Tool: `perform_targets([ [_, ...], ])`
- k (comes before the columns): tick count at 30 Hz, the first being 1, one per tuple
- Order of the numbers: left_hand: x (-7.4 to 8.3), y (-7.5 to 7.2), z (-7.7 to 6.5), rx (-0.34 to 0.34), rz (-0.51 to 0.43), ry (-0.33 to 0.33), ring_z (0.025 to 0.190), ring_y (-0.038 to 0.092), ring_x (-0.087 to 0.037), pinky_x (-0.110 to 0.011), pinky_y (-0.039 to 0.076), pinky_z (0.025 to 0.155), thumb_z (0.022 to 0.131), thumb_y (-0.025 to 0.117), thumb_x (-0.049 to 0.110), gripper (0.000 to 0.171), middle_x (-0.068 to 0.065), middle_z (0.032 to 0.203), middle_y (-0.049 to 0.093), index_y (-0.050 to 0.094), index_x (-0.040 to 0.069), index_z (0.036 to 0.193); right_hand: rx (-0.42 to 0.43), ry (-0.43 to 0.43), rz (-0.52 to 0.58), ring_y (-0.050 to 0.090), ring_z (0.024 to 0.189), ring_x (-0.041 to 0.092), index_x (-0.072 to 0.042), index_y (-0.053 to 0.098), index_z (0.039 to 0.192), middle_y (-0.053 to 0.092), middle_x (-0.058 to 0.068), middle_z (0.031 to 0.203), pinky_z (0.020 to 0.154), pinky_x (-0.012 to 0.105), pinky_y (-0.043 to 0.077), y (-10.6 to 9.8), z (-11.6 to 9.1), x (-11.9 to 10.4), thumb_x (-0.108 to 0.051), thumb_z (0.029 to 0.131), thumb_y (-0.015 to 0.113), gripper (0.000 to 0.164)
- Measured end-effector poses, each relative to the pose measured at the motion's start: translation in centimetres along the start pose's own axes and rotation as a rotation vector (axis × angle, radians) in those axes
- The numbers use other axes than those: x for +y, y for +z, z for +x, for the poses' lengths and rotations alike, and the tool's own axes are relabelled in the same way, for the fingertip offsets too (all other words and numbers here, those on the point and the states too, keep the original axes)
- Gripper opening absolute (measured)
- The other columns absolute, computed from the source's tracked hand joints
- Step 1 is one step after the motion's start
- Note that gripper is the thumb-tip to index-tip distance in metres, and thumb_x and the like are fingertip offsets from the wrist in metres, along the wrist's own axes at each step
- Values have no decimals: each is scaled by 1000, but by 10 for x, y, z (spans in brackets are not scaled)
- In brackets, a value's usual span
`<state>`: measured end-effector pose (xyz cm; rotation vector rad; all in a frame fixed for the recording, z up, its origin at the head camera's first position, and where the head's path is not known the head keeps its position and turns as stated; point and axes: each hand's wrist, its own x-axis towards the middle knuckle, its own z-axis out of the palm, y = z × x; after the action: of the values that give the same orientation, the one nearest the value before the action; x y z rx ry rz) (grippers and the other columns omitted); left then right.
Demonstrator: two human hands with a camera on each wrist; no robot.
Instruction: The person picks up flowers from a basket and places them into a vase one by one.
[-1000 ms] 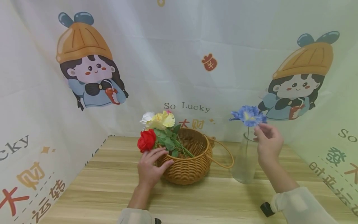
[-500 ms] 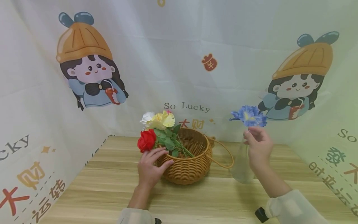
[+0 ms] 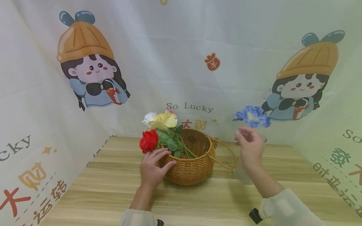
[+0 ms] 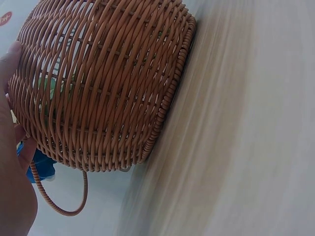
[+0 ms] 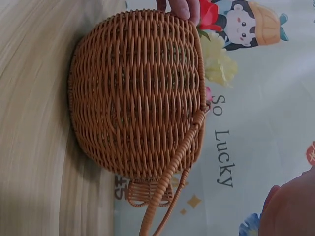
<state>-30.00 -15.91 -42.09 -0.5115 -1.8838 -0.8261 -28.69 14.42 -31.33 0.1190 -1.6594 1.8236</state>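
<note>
My left hand (image 3: 154, 166) holds the left side of a round wicker basket (image 3: 189, 172), thumb and fingers spread at its rim. A red rose (image 3: 148, 141), a yellow flower (image 3: 164, 120) and a white flower (image 3: 149, 118) lean out over that side, their green stems inside. My right hand (image 3: 250, 149), fingers loosely bent and holding nothing, is in front of a clear glass vase (image 3: 242, 174), hiding most of it. Above the hand shows a blue flower (image 3: 252, 116) standing in the vase. The left wrist view has the basket's woven wall (image 4: 108, 83) close up.
The basket's looped handle (image 3: 230, 153) hangs out to the right, towards the vase. Both stand on a wood-grain table (image 3: 186, 204). A printed cloth (image 3: 181, 62) with cartoon figures rises behind and along the sides. A bit of pink petal (image 5: 208, 93) shows behind the basket rim.
My right hand has moved left and slightly down, from beside the blue flower across the vase's front. The left hand, basket and flowers have stayed in place.
</note>
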Motion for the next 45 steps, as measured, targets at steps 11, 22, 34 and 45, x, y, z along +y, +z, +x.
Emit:
perform_targets([
  [11,-1,-1,0,8,0,-1,97,63,-26,-40,48,79,74,79,51,43,0,107,72,76,16,97,-93,142,108,62,80,17,-4,59,109,60,6,93,71,29,56,35,-4,7,0,91,64,19],
  [22,2,0,2,9,-9,7,96,63,-26,-40,48,79,74,79,52,44,-1,106,72,77,15,97,-123,230,173,61,73,14,0,58,112,57,4,90,67,27,56,75,-14,6,1,90,64,22],
  [34,0,1,2,-1,-7,-4,97,63,-25,-40,48,80,74,78,52,44,0,107,72,76,16,98,-156,270,271,63,74,19,-1,59,111,58,8,95,67,29,56,109,-17,17,-3,91,67,22],
  [45,-1,1,1,17,-4,16,95,63,-26,-40,48,78,78,71,60,50,-1,105,72,77,15,97,-244,326,238,63,80,17,-2,53,127,56,18,117,85,42,53,128,-12,27,-9,92,67,38],
])
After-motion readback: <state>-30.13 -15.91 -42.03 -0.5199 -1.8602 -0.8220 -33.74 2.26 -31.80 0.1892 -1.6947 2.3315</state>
